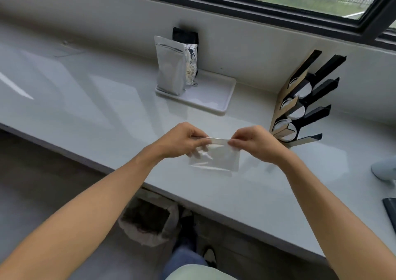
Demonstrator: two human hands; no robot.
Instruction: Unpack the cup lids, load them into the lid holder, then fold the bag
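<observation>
A clear plastic bag [218,158] hangs flat and see-through just above the white counter [85,99], folded over along its top edge. My left hand [184,139] pinches the top left corner and my right hand [255,143] pinches the top right corner. To the right stands the black and cardboard lid holder [304,102], leaning against the wall, with white cup lids [296,111] sitting in its slots.
A white tray [214,95] at the back holds a silver pouch [170,65] and a dark foil bag [188,52]. A lined bin [147,222] sits on the floor under the counter edge. A pale object [384,169] and a dark one [390,209] lie at the far right.
</observation>
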